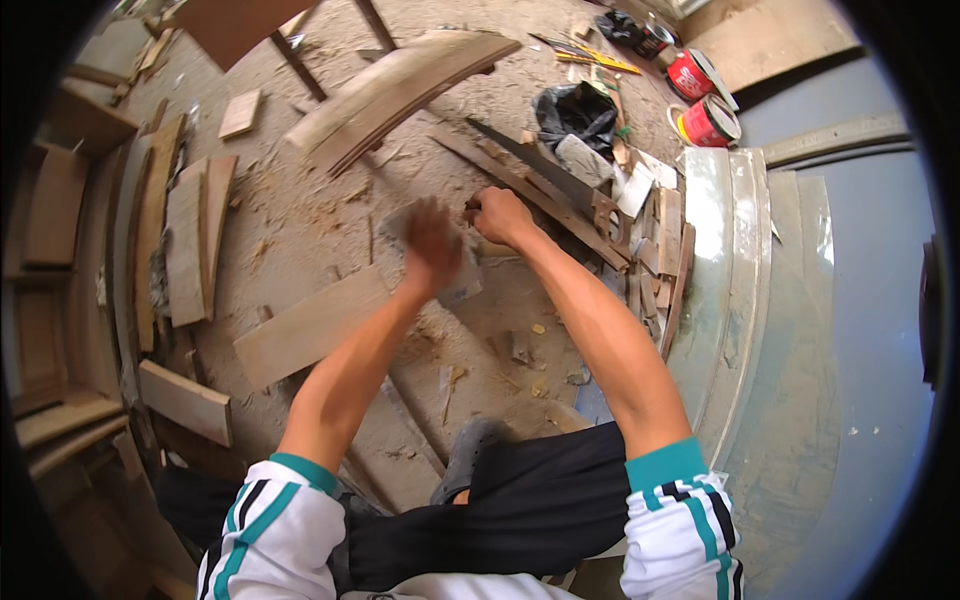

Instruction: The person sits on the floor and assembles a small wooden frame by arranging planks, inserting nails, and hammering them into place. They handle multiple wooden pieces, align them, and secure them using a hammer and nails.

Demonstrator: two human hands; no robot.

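Observation:
My left hand [433,243] is smeared by motion over a greyish flat piece [462,288] on the ground, whose kind I cannot make out. Its fingers are too blurred to read. Just right of it, my right hand [500,216] is closed, with something small and dark at its fingertips that I cannot identify. Beyond both hands, a curved wooden piece [400,90] slants across the work area. Below and left of my left hand lies a flat wooden board [310,325]. A handsaw [612,222] and a long wooden strip [540,200] lie to the right of my right hand.
Wood offcuts [188,245] and a wooden frame [75,415] line the left side. A black plastic bag [575,115], a yellow-and-black tool [590,55] and red cans [708,122] stand far right. Glass-like sheets [735,300] lie at right. Shavings cover the dusty ground.

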